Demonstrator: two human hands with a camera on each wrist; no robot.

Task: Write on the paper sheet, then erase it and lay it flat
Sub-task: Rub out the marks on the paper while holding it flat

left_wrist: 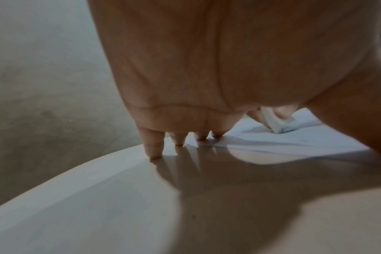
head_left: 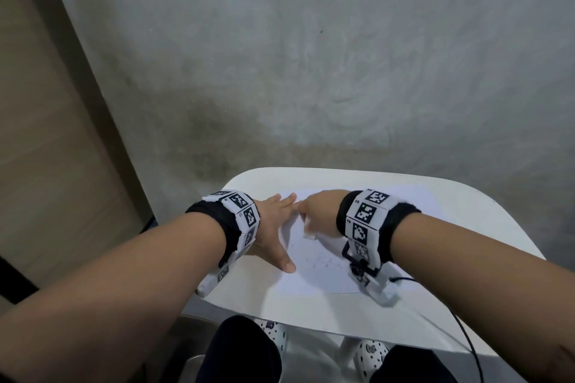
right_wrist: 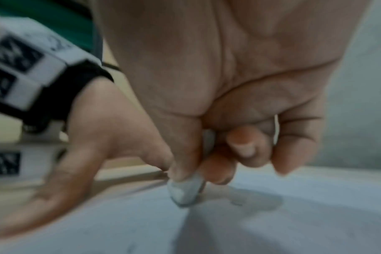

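A white paper sheet (head_left: 320, 270) lies on the white table (head_left: 451, 227), with faint pencil marks near its middle. My left hand (head_left: 273, 227) lies spread and flat, fingers straight, pressing the sheet's left edge; its fingertips (left_wrist: 154, 151) touch the table top. My right hand (head_left: 314, 211) pinches a white eraser (head_left: 309, 228) between thumb and fingers. In the right wrist view the eraser (right_wrist: 185, 190) has its worn tip down on the paper (right_wrist: 272, 223). The left wrist view also catches the eraser (left_wrist: 281, 123) on the sheet (left_wrist: 294, 137).
The table has a rounded far edge close to a grey concrete wall (head_left: 311, 56). A beige panel (head_left: 46, 134) stands at the left. A black cable (head_left: 466, 336) hangs off the table's near right side. My knees and spotted shoes (head_left: 370, 351) are below.
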